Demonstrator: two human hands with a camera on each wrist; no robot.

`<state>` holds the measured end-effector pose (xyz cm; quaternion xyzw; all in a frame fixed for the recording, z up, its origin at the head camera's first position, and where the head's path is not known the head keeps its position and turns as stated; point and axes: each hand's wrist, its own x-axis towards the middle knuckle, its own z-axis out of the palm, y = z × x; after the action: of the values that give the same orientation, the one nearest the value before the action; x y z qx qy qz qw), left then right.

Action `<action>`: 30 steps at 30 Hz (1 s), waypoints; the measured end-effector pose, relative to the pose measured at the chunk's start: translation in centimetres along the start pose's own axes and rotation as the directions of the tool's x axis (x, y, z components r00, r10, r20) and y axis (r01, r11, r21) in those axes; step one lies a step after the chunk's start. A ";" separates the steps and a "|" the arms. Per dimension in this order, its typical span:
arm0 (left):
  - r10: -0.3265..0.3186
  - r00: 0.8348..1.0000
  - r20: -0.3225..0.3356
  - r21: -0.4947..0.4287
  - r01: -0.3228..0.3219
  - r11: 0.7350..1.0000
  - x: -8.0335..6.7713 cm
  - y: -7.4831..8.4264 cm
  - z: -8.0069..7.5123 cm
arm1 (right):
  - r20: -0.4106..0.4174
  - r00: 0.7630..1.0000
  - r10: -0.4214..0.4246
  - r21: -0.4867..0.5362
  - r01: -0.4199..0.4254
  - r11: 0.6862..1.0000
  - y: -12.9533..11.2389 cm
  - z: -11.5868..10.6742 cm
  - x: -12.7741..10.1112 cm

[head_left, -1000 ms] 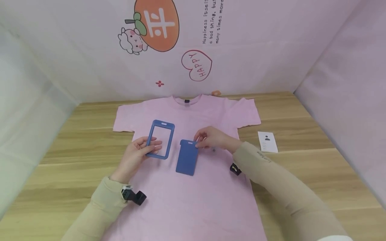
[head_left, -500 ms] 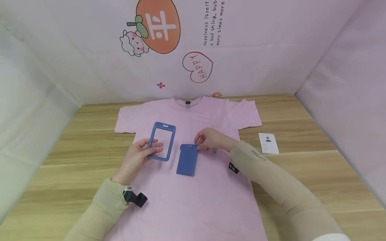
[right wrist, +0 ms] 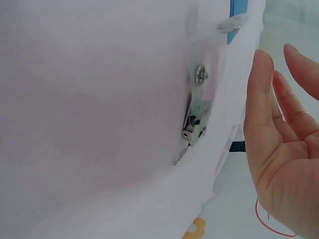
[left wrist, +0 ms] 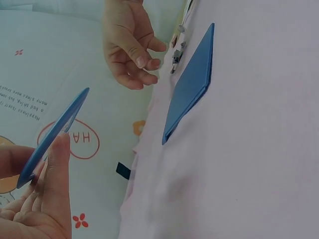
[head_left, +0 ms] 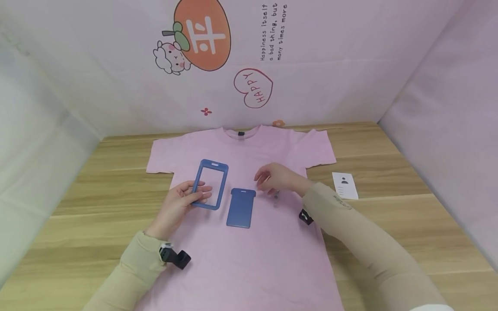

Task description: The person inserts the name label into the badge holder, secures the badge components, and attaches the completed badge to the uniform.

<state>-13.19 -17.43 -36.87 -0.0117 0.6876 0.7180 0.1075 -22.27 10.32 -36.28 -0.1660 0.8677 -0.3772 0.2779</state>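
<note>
My left hand (head_left: 180, 202) pinches one side of a blue badge-holder frame (head_left: 222, 185), raised over the pink T-shirt (head_left: 253, 268); its middle is see-through. In the left wrist view, the thumb and fingers meet that frame (left wrist: 57, 132) seen edge-on. A solid blue badge-holder panel (head_left: 240, 210) with a slot at its top lies on the shirt. Just right of the panel hovers my right hand (head_left: 277, 178), fingers loosely bent and holding nothing. Beneath it lies a small metal clip (right wrist: 197, 119) with a clear strap and snap, plain in the right wrist view.
A white card (head_left: 347, 186) with a dark figure printed on it lies on the wooden table (head_left: 393, 172), right of the shirt. A printed cloth backdrop (head_left: 330, 65) rises behind the table, with pale cloth at both sides.
The right hand has let go of the blue panel's top corner and moved slightly right; the panel now lies flat on the shirt. The left hand still holds the frame.
</note>
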 end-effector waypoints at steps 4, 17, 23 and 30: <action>0.002 1.000 0.003 0.002 -0.002 1.000 0.0 0.0 0.1 | -0.017 0.999 -0.051 0.039 0.052 0.998 0.3 -0.5 -0.4; -0.007 1.000 0.018 0.017 0.006 1.000 0.2 -0.4 0.5 | -0.126 0.988 -0.092 0.081 0.102 0.991 0.3 -2.4 -2.7; -0.018 0.999 0.026 0.023 0.018 1.000 0.2 -0.3 0.6 | -0.160 0.984 -0.079 0.083 0.093 0.992 0.7 -3.3 -3.5; -0.041 0.999 0.015 0.029 0.041 0.999 0.2 -0.4 0.9 | -0.191 0.976 -0.108 0.087 0.127 0.988 2.0 -4.5 -4.1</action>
<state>-13.23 -16.53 -37.26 -0.0187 0.6964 0.7059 0.1279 -21.94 16.20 -33.79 -0.1672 0.8589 -0.4491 0.1807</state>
